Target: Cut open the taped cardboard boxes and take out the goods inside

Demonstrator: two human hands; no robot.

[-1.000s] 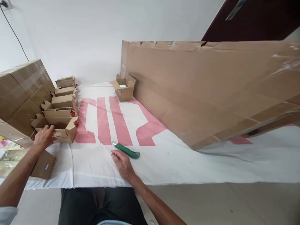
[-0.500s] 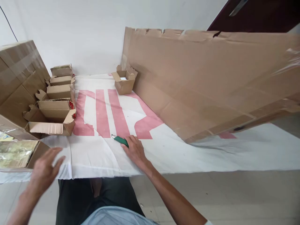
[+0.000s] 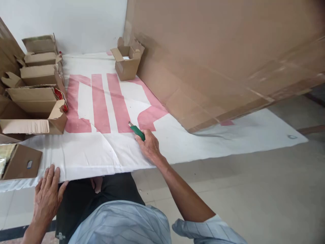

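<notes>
A green utility knife [image 3: 137,132] is gripped in my right hand [image 3: 149,144], its metal tip pointing up and left over the cloth. My right hand rests low on the white cloth with pink markings [image 3: 101,149]. At the table's front edge, my left hand [image 3: 48,189] lies flat with its fingers stretched out and holds nothing. Just beyond its fingertips is a cardboard box [image 3: 30,164] with a small slot in its side.
Several open cardboard boxes [image 3: 33,110] stand in a row at the left. A small open box [image 3: 127,67] with something white inside sits at the back. A large cardboard sheet or box [image 3: 215,61] leans over the right side. Tiled floor [image 3: 228,189] shows below the table edge.
My left hand has come down from the air onto the table edge. My right hand, still holding the utility knife, has shifted slightly to the right. The view has tilted down.
</notes>
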